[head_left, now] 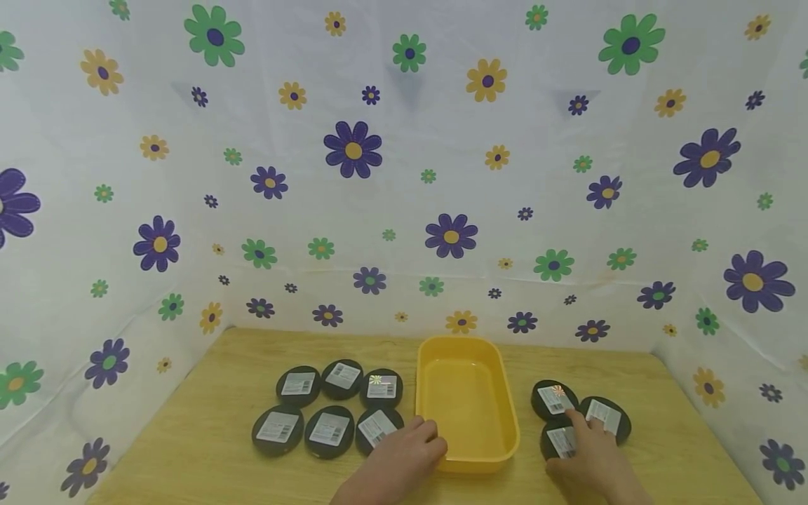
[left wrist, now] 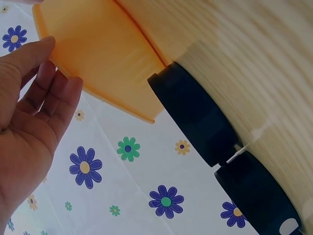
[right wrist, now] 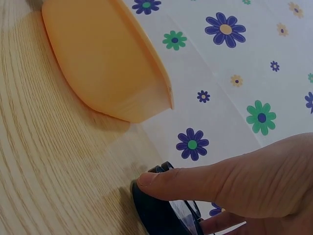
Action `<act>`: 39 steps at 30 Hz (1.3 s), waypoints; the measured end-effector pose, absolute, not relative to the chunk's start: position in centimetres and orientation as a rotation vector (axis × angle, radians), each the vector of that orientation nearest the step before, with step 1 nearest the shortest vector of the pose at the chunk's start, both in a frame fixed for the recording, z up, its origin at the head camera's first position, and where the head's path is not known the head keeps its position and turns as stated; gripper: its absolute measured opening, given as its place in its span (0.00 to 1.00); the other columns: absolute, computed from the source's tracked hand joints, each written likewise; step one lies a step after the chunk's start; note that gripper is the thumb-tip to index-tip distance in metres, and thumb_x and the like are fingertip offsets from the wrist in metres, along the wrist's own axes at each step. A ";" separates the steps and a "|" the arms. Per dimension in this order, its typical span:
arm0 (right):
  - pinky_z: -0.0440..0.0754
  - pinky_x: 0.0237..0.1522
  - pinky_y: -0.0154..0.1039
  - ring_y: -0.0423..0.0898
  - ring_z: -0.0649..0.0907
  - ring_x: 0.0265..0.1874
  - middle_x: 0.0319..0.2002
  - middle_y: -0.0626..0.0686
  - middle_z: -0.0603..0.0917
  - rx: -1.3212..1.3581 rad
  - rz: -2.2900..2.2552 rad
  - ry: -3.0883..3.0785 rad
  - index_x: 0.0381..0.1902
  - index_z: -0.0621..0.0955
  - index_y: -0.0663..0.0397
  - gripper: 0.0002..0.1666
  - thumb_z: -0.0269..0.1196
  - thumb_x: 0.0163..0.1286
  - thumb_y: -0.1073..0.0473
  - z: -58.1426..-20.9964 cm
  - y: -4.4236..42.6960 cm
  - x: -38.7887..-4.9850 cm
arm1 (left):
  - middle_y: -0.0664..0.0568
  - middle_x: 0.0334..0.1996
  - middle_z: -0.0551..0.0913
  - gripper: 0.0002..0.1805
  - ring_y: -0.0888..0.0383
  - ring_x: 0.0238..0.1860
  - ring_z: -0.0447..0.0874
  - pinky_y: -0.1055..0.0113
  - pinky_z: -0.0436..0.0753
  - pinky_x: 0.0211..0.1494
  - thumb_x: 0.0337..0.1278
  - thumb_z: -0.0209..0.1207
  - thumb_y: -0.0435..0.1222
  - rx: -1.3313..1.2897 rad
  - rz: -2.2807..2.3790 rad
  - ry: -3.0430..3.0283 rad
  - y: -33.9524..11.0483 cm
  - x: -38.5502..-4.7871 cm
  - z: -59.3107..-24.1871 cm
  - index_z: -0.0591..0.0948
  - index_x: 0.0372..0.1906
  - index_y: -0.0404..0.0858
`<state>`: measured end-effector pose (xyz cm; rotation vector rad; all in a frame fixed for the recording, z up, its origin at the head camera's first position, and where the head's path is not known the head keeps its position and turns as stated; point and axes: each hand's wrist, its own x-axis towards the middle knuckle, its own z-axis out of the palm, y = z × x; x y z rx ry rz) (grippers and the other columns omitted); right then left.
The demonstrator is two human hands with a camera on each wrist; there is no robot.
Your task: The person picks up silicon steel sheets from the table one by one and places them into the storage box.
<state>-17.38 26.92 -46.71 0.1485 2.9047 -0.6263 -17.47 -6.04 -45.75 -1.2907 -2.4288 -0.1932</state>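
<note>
On the right of the head view, my right hand [head_left: 590,452] grips the nearest of three black round containers [head_left: 562,440], each with a white barcode label on top. In the right wrist view its thumb presses the side of that black container [right wrist: 161,213]; the other fingertips are partly hidden. My left hand [head_left: 404,459], fingers loosely bent, hangs at the near left corner of a yellow rectangular tray [head_left: 470,464]. The left wrist view has its thumb and fingers by the tray's rim [left wrist: 117,105]; firm contact cannot be told. Nothing shows inside the tray.
Several more black containers [head_left: 330,431] stand in two rows left of the tray, the nearest one [head_left: 376,428] partly behind the left hand. Wooden tabletop [head_left: 189,435] lies around them. A white cloth with printed flowers [head_left: 404,210] closes off the back and both sides.
</note>
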 end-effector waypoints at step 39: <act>0.73 0.49 0.72 0.79 0.73 0.54 0.62 0.90 0.54 0.133 -0.678 2.856 0.69 0.61 0.69 0.62 0.74 0.51 0.36 -47.0 27.1 -17.2 | 0.59 0.33 0.71 0.09 0.63 0.34 0.71 0.79 0.73 0.38 0.55 0.66 0.30 -1.236 -0.272 -2.485 -6.0 -17.2 -46.3 0.80 0.36 0.46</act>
